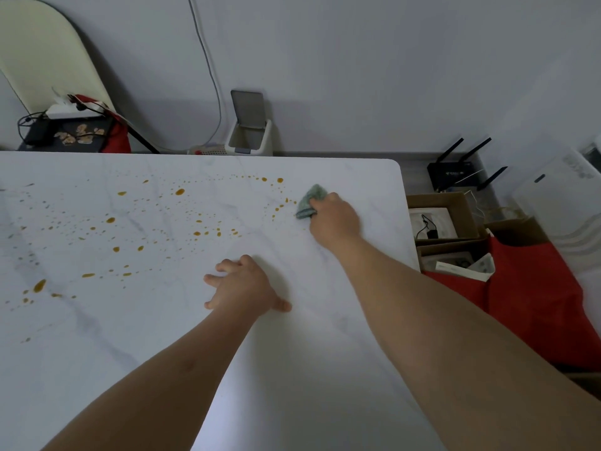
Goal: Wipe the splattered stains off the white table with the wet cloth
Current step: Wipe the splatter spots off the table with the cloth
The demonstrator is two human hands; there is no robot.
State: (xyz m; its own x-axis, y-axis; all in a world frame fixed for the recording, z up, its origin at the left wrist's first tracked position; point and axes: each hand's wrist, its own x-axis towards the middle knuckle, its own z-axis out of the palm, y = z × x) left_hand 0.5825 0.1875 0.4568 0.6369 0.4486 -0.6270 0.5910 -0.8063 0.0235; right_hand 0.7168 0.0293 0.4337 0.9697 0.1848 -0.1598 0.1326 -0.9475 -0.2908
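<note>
- Cloth (311, 201): small green-grey wad, lying on the white table (341, 336) toward its far right, at the right edge of the stains (180, 191).
- Right hand (333, 219): fingers curled round the cloth, pressing it to the top.
- Left hand (245, 284): fingers spread, resting flat on the table nearer in; holds nothing.
- Handling, judged: light, soft, limp; wet, so it should drag rather than slide. Best held bunched from above.
- Orange-brown spots spread left across most of the table; wiping looks barely begun.
</note>
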